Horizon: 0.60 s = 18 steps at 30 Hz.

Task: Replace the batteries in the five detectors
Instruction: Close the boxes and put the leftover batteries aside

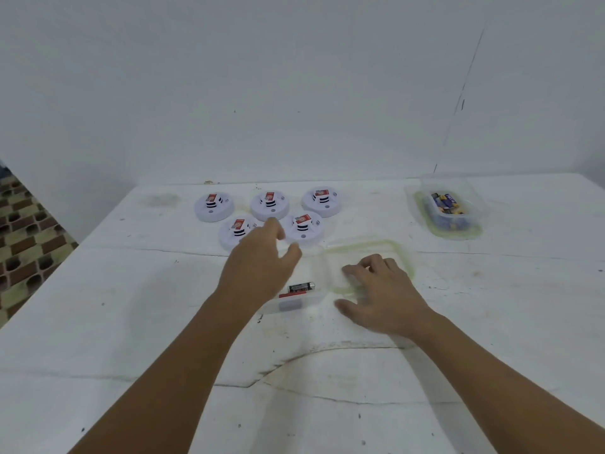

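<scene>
White plastic detectors [270,205], five in a cluster, lie at twelve o'clock of the left hand [262,263], which reaches toward them with fingers loosely spread, holding nothing. A sound grasp would take one detector by its rim. The right hand [381,290] rests with relaxed fingers on a clear lid [397,253]. One battery [299,287] lies between the wrists; spare batteries [446,208] sit at two o'clock.

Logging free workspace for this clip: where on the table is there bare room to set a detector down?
Bare patches: the near table between the forearms, the left side beside the five detectors, and the stretch between them and the battery box. Crowded: the middle, where both hands, the clear container and a loose battery sit.
</scene>
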Tool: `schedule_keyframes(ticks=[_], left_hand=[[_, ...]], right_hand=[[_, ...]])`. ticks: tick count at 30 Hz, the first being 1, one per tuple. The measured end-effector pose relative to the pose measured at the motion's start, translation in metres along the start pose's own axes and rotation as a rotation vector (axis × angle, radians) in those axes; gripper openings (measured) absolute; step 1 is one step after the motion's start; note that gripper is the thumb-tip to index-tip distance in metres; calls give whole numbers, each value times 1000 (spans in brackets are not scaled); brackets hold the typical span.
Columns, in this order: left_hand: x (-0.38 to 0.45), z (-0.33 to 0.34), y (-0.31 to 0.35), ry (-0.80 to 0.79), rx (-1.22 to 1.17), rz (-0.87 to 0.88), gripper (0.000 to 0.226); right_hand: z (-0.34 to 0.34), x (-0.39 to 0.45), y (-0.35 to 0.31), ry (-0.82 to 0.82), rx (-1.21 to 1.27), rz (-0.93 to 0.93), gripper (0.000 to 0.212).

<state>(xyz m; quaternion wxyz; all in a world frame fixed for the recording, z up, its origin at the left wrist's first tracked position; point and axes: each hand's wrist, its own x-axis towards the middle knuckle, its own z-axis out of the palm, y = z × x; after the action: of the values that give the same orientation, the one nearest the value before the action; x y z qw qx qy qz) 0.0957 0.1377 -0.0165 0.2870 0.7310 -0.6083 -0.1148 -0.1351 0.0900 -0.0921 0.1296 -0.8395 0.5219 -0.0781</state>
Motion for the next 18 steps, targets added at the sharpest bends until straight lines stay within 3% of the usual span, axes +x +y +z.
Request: schedule_keyframes(ticks=[6,9,14,16,18], left_hand=[[-8,27,35,-141,-16,230,17],[-8,44,41,-216,12,320,17],[0,63,45,-233,143,464,54],[4,67,50,-227,139,467,46],[7,66,54,-133,67,487,21]], right_hand=[[-8,-5,17,29,-24,-52,46],[-5,-9,29,195,-112,-69,41],[-28,-10,27,559,-196,-106,27],[-43,-7,18,612,-189,-161,21],[-55,-4,12,661,-156,-191,22]])
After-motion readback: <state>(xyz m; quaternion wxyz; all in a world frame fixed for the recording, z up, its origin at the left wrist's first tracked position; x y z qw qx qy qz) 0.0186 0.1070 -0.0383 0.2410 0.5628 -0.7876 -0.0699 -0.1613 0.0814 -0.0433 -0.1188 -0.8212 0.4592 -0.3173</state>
